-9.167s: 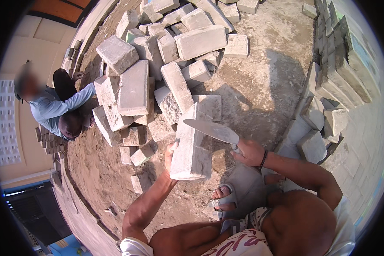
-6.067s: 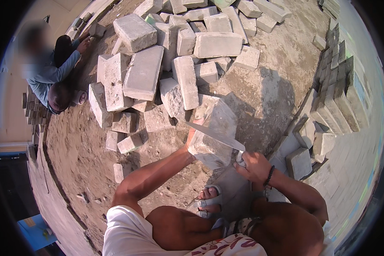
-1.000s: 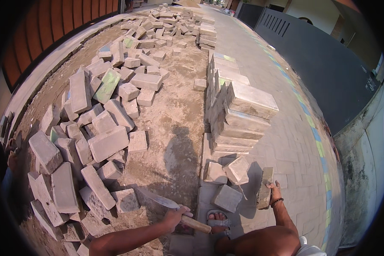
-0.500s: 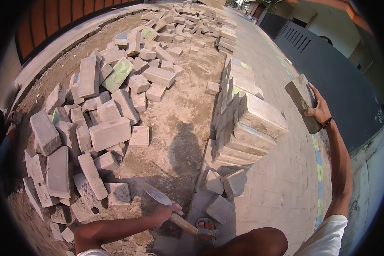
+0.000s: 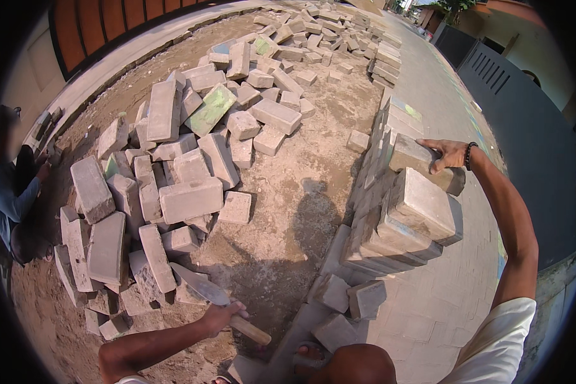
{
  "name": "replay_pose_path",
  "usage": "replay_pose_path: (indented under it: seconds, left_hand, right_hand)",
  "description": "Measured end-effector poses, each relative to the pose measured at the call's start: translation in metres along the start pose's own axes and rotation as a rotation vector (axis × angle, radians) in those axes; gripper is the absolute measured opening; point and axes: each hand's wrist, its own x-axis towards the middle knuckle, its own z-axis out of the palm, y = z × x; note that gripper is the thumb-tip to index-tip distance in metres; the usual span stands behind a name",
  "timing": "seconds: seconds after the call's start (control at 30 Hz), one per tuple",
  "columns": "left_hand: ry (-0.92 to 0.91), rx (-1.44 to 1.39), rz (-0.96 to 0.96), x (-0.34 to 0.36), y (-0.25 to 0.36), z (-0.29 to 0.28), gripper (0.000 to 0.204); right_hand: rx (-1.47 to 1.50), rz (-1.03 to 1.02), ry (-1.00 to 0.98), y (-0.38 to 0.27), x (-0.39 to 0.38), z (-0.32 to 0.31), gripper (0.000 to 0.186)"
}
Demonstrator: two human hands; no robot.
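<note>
My right hand (image 5: 451, 155) grips a grey paving block (image 5: 413, 154) from its right side, at the top of a neat block stack (image 5: 422, 203). The held block lies level behind the nearest light block of that stack; whether it rests fully on the blocks below I cannot tell. Low over the dirt, my left hand (image 5: 221, 317) is closed round a trowel (image 5: 201, 286), its metal blade pointing toward the loose blocks and its wooden handle (image 5: 249, 331) sticking out to the right.
A jumbled heap of loose paving blocks (image 5: 191, 198) covers the left side. Several loose blocks (image 5: 367, 299) lie by my feet, below the stack. Another person (image 5: 16, 192) crouches at the far left. A dark grey gate (image 5: 521, 121) lines the right, beyond the paved lane (image 5: 422, 301).
My right hand has brought the block leftward from over the lane to the stack top. The left hand with the trowel has shifted slightly left, and the view has turned right.
</note>
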Motion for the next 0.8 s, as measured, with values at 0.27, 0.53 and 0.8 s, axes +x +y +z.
replay_pose_path:
  seconds: [0.27, 0.53, 0.8]
  left_hand:
    - [-0.021, -0.028, -0.053, 0.005, -0.018, -0.001, 0.019]
    - [-0.121, 0.2, 0.08, 0.009, -0.001, 0.017, 0.018]
    - [-0.118, 0.12, 0.152, -0.008, -0.02, 0.004, 0.018]
  right_hand:
    - [0.33, 0.076, 0.258, 0.049, 0.057, 0.024, 0.079]
    - [0.047, -0.153, 0.46, 0.028, 0.03, 0.024, 0.071]
    - [0.376, 0.04, 0.436, 0.029, 0.049, 0.012, 0.06]
